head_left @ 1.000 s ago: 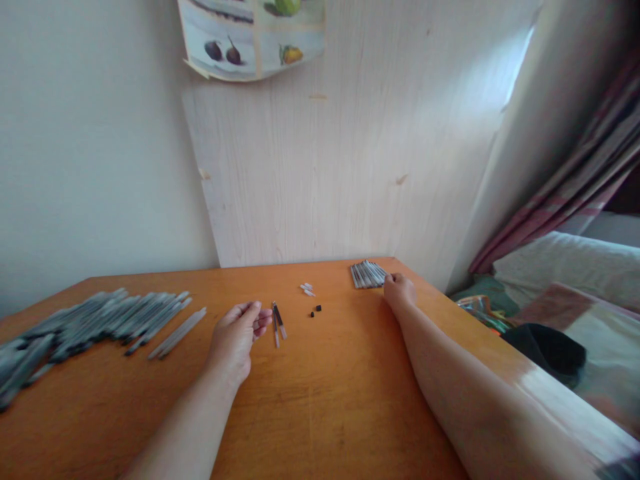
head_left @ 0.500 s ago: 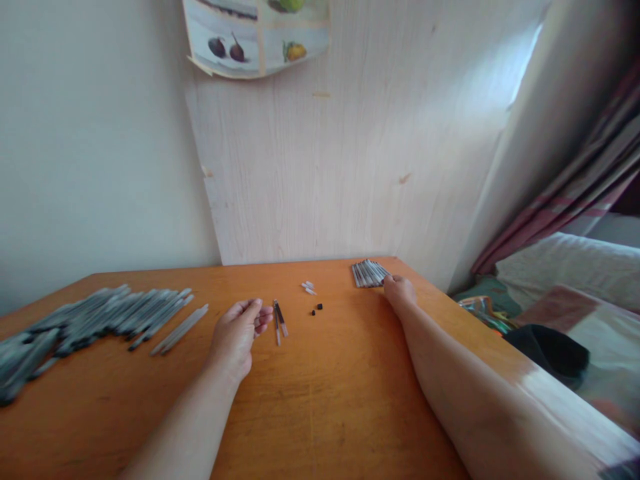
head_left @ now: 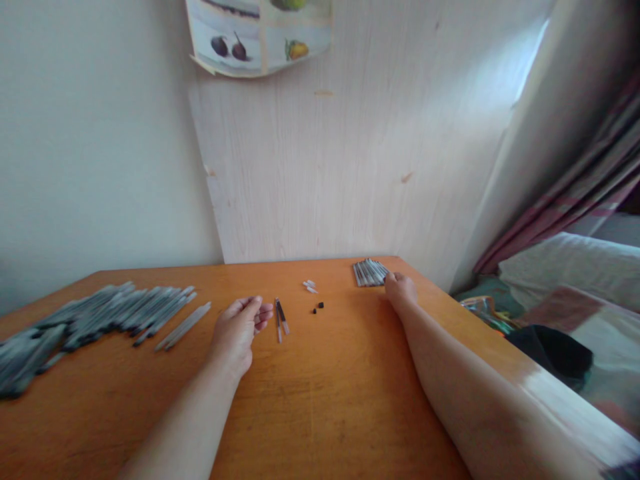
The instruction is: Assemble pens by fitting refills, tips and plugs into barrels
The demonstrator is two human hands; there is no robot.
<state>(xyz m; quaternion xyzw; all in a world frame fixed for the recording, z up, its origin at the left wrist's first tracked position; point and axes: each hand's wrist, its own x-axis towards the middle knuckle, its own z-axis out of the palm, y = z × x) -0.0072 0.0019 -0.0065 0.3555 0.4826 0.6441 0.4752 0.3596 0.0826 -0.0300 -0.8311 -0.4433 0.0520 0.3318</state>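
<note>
My left hand (head_left: 239, 327) hovers over the table with its fingers loosely curled and the thumb against the index finger; nothing shows in it. Just right of its fingertips lie two slim pen refills (head_left: 283, 316), dark ink in clear tubes. My right hand (head_left: 401, 291) is stretched out to the far right, fingers closed at the right end of a neat row of pens (head_left: 369, 273). It appears to pinch the end pen, mostly hidden by the fingers. Between the hands lie small black caps (head_left: 321, 305) and several small whitish tips (head_left: 310, 286).
A big heap of clear pens with black ends (head_left: 110, 310) covers the table's left side. Beside it lie a few clear empty tubes (head_left: 184, 326). The wooden table (head_left: 320, 400) meets a wall panel at the back. A black bag-like item (head_left: 550, 353) sits beyond its right edge.
Both hands hold nearly the same pose and place. The view has shifted slightly, moving the whole scene a little to the right.
</note>
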